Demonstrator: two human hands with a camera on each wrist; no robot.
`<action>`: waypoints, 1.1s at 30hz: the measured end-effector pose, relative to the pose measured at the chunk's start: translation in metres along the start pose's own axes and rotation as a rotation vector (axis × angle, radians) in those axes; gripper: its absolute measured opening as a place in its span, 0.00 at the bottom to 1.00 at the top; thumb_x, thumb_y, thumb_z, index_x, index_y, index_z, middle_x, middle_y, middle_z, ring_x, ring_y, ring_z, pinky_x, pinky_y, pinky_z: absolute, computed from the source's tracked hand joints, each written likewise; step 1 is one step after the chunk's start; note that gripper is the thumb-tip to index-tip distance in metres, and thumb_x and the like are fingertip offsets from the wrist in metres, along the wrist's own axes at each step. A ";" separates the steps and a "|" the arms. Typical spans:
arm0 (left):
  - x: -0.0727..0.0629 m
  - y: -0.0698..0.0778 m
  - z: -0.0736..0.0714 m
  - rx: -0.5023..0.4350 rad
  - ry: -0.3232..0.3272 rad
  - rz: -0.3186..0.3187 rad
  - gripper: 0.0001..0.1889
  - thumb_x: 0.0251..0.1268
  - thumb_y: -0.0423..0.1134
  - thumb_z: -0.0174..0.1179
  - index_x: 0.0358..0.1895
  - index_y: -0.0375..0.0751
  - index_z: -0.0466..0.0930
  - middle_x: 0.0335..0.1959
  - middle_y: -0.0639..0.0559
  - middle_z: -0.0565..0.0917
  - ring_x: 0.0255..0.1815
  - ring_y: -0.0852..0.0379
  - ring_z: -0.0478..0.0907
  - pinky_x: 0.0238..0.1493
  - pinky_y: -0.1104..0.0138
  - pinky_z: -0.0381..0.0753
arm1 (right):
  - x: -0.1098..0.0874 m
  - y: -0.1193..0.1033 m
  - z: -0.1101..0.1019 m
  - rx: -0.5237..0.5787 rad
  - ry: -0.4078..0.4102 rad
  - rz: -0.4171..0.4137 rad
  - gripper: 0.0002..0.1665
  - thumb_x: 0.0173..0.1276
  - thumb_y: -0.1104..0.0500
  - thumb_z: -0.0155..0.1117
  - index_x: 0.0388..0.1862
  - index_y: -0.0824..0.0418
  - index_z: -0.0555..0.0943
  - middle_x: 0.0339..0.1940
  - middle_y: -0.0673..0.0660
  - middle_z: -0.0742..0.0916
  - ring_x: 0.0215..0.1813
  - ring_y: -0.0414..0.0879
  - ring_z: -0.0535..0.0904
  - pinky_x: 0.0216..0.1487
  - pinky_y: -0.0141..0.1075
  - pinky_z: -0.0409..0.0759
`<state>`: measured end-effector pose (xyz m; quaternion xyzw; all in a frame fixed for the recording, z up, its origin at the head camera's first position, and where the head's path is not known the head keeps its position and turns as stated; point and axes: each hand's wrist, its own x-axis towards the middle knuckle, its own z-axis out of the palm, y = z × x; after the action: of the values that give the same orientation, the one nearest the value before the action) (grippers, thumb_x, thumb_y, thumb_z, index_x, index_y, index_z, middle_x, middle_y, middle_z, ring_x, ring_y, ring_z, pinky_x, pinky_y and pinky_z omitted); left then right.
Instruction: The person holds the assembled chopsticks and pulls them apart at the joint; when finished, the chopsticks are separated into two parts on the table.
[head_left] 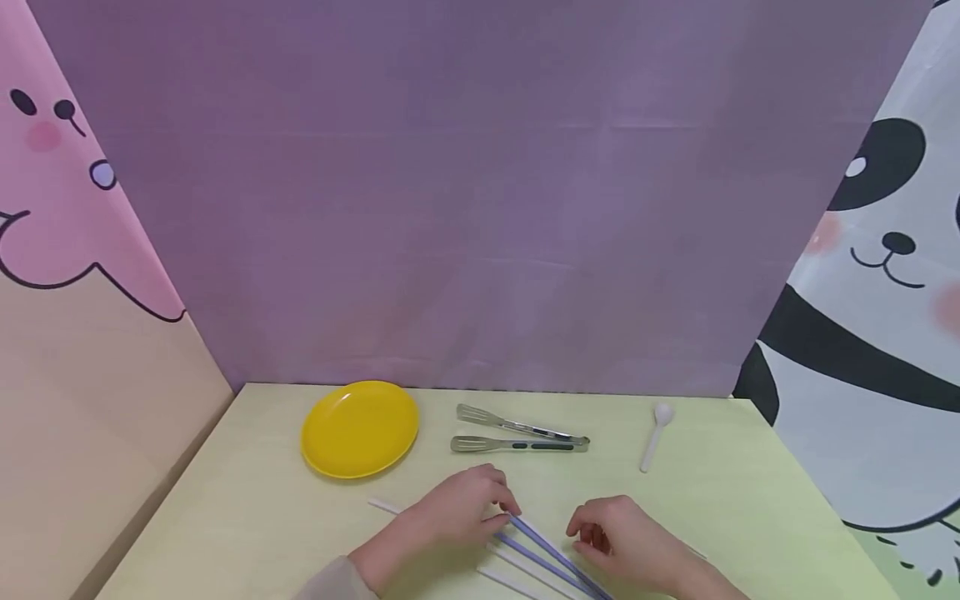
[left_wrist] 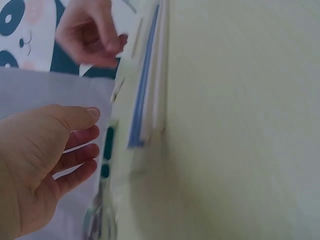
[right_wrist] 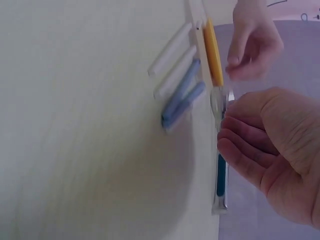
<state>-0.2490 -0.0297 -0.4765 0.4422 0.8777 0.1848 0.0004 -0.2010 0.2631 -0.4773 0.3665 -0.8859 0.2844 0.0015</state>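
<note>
Two blue chopsticks (head_left: 553, 551) and two white chopsticks (head_left: 528, 571) lie slanted on the table between the hands, with the blue pair crossing near one end. My left hand (head_left: 468, 504) hovers over their far ends, its fingers loosely bent. Nothing is between those fingers in the left wrist view, where the blue chopsticks (left_wrist: 142, 95) lie beyond the fingertips. To the right of the bundle hangs my right hand (head_left: 626, 542). Its fingers are slack and bare in the right wrist view, near the blue ends (right_wrist: 177, 107).
A yellow plate (head_left: 360, 429) sits at the back left. Metal tongs (head_left: 536, 446) lie spread at the back middle, and a white spoon (head_left: 654, 442) at the back right. Another white stick (head_left: 382, 505) runs under my left forearm. A purple cloth wall (head_left: 480, 250) stands behind the table.
</note>
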 end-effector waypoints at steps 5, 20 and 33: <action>0.016 0.014 0.017 0.010 0.013 0.022 0.07 0.71 0.39 0.69 0.46 0.56 0.94 0.40 0.66 0.86 0.43 0.72 0.75 0.49 0.82 0.75 | 0.002 -0.006 0.011 0.016 -0.024 0.017 0.06 0.72 0.61 0.72 0.35 0.50 0.85 0.26 0.35 0.81 0.29 0.24 0.73 0.31 0.23 0.76; 0.030 0.014 0.037 0.093 0.055 -0.028 0.09 0.65 0.38 0.73 0.38 0.62 0.94 0.32 0.69 0.84 0.37 0.71 0.73 0.39 0.82 0.69 | 0.005 0.000 0.019 -0.012 -0.041 -0.027 0.11 0.70 0.64 0.72 0.32 0.49 0.83 0.24 0.35 0.80 0.28 0.23 0.71 0.30 0.20 0.74; 0.025 0.016 0.030 -0.021 -0.047 -0.086 0.08 0.64 0.36 0.71 0.42 0.56 0.94 0.31 0.65 0.80 0.36 0.72 0.70 0.39 0.81 0.71 | 0.005 0.004 0.014 -0.011 -0.096 0.055 0.08 0.69 0.63 0.73 0.33 0.51 0.84 0.24 0.36 0.81 0.28 0.24 0.72 0.30 0.24 0.76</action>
<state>-0.2473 0.0079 -0.4952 0.4084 0.8936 0.1834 0.0337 -0.2045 0.2554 -0.4900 0.3552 -0.8962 0.2616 -0.0466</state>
